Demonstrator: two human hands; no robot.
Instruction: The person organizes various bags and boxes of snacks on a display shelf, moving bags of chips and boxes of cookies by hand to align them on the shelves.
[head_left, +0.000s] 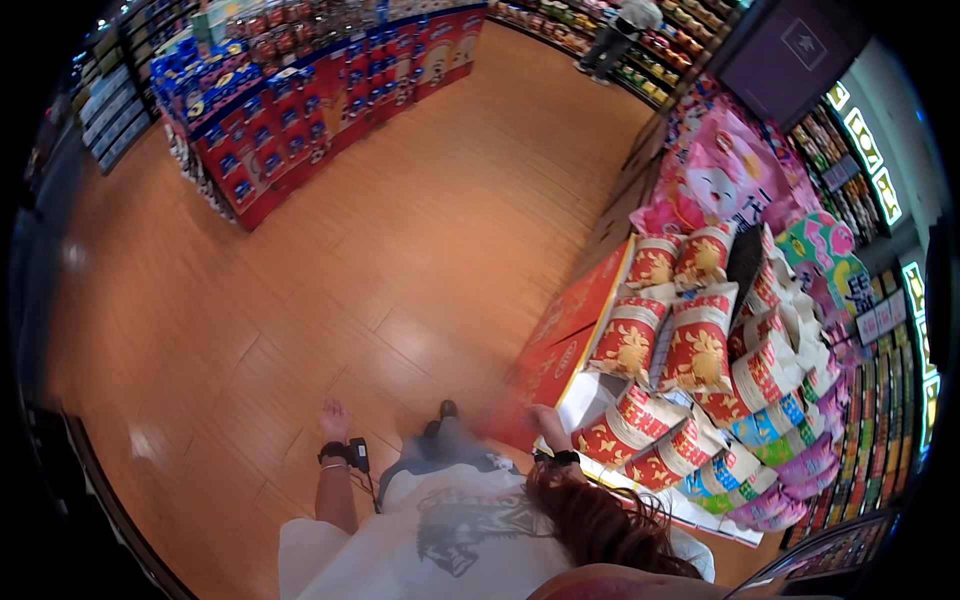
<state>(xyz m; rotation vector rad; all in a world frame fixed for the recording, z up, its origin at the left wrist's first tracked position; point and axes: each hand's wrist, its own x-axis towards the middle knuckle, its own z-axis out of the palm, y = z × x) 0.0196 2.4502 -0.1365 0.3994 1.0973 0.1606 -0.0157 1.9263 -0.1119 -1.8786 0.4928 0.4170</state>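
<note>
My left hand (334, 420) hangs over the wood-look floor with nothing visible in it, its fingers loosely apart. A black strap with a small device (358, 454) circles that wrist. On the other side, my right hand (549, 424) is beside the edge of a red display stand (547, 352); its fingers are blurred, and I cannot tell whether it touches the stand. Red-and-cream snack bags (632, 426) lie just right of it. More snack bags (701, 337) are stacked in rows farther up the display. A dark band (561, 458) is around the right wrist.
A large pink bag (720, 180) stands beyond the snacks. Across the aisle is a red promotional display (300, 135) topped with blue packages. A person (619, 37) stands by the far shelves (555, 15). The wood-look floor (405, 225) runs between the displays.
</note>
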